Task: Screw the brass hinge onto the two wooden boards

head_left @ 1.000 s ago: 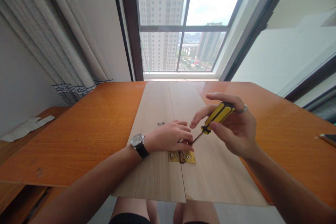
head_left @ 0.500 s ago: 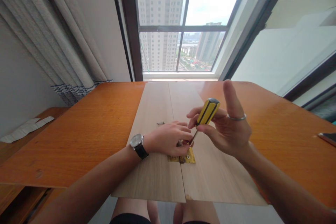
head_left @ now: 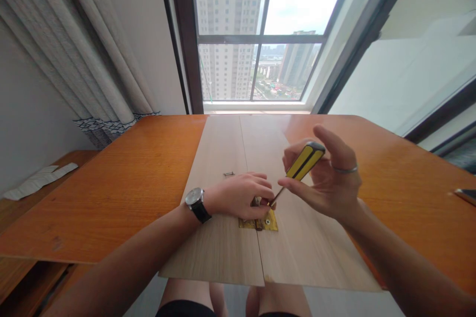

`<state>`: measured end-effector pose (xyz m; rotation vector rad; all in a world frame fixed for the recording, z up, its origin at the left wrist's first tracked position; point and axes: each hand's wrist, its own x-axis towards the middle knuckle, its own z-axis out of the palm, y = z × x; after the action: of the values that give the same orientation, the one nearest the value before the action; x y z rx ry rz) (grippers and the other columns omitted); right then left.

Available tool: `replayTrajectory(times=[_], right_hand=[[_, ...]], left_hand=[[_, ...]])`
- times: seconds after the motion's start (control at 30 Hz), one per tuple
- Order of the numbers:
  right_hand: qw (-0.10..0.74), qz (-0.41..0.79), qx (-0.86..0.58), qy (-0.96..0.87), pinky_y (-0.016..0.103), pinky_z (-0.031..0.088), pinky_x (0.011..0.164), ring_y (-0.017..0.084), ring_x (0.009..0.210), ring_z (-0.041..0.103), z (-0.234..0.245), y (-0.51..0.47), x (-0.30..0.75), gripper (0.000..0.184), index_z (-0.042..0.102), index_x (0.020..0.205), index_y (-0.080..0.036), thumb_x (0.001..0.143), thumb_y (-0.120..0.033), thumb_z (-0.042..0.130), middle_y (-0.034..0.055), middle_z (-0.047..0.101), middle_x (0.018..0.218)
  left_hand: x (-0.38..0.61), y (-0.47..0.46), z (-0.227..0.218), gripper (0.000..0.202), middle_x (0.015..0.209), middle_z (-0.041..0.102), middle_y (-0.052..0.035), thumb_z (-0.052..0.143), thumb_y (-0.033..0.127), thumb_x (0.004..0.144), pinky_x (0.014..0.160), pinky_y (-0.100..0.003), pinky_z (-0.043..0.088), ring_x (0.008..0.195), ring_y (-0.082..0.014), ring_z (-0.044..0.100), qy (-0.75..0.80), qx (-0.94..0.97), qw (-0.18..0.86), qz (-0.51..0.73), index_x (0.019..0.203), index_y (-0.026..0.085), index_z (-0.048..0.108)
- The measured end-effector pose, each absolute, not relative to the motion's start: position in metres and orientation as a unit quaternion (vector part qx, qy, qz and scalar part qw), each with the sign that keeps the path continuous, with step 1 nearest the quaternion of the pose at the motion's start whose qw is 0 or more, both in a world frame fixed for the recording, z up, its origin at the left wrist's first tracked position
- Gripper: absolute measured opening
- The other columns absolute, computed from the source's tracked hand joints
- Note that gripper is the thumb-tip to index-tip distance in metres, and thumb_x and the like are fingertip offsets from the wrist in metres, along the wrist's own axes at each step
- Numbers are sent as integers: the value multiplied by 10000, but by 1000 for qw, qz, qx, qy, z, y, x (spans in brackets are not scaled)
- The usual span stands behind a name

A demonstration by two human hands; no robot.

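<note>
A screwdriver [head_left: 305, 161] with a yellow and black handle is in my right hand [head_left: 332, 181], held between thumb and fingers, with the forefinger raised. Its shaft slants down and left to the fingertips of my left hand [head_left: 245, 195]. Those fingertips are pinched together over a brass hinge [head_left: 270, 221]; whatever they grip at the screwdriver's tip is hidden. The hinge lies across the seam between two pale wooden boards [head_left: 219, 252], and one screw head shows on its right leaf. My left hand covers much of the hinge.
Small screws [head_left: 228, 174] lie on the left board beyond my left hand. Under the boards is an orange-brown wooden table [head_left: 111, 198]. A dark flat object [head_left: 466, 195] rests at its right edge. A window and a grey curtain [head_left: 92, 49] stand behind.
My right hand has shifted a little right, and the screwdriver's handle leans further right. The raised forefinger has bent down somewhat. My left hand stays at the hinge.
</note>
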<state>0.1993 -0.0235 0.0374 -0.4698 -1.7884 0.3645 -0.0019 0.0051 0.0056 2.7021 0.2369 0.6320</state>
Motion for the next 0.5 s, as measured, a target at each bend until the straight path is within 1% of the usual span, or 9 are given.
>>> replayTrajectory(times=[0.1, 0.17, 0.27, 0.33, 0.43, 0.5], right_hand=[[584, 164, -175, -776, 436, 583, 802, 228, 837, 710, 36, -28, 197, 1025, 328, 1575, -424, 758, -67, 833, -6, 756, 992], [572, 199, -172, -777, 449, 598, 826, 231, 868, 733, 37, -31, 196, 962, 292, 1592, -402, 828, -48, 756, 15, 767, 1060], [566, 239, -154, -774, 447, 612, 753, 235, 841, 739, 39, -35, 195, 757, 356, 1575, -333, 916, -76, 626, 62, 759, 1111], [571, 250, -143, -768, 438, 604, 685, 245, 813, 733, 42, -36, 196, 652, 406, 1548, -294, 945, -130, 590, 79, 764, 1073], [571, 252, -145, -768, 440, 585, 642, 253, 775, 717, 45, -36, 197, 595, 429, 1528, -292, 961, -203, 583, 82, 769, 1014], [558, 244, -156, -778, 453, 578, 666, 261, 796, 706, 46, -34, 198, 591, 411, 1536, -311, 973, -231, 568, 82, 764, 996]], left_hand=[[-2, 7, 5, 223, 761, 674, -22, 612, 217, 935, 869, -289, 483, 840, -172, 589, 84, 952, 180, 234, 716, 187, 588], [-2, 8, 4, 231, 765, 683, -23, 637, 253, 951, 891, -299, 474, 839, -173, 587, 78, 951, 176, 242, 734, 178, 614], [-1, 10, 3, 182, 784, 701, -24, 675, 278, 945, 894, -310, 468, 841, -179, 583, 77, 950, 172, 250, 800, 170, 661], [-1, 9, 3, 173, 781, 702, -26, 679, 287, 940, 887, -315, 472, 839, -184, 585, 79, 949, 178, 248, 815, 167, 667], [-1, 8, 5, 110, 806, 707, -25, 650, 209, 915, 909, -317, 473, 854, -183, 590, 75, 951, 185, 235, 812, 172, 655], [-1, 7, 8, 99, 844, 713, -25, 622, 151, 890, 941, -323, 465, 877, -183, 587, 72, 955, 179, 224, 799, 178, 651]])
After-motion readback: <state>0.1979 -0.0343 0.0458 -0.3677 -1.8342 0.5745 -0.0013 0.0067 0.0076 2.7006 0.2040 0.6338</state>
